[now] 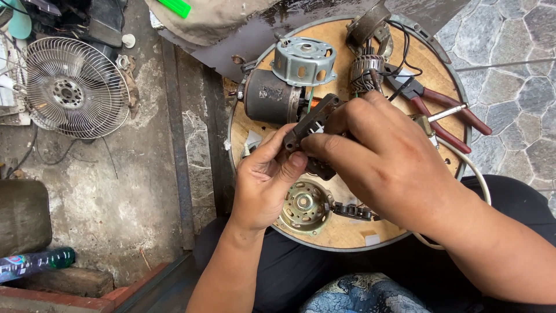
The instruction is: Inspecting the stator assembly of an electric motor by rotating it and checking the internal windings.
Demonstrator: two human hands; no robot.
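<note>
dark motor part (313, 124) in both hands

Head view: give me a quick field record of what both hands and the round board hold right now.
left hand: pinches the dark motor part from below
right hand: grips the same part from above
round wooden board: work surface under both hands
on board: grey motor housing, dark motor body, brass end plate, red-handled pliers
floor, left: fan guard

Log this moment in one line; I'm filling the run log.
left hand: holds dark motor part | right hand: holds same part | over round wooden board
</note>
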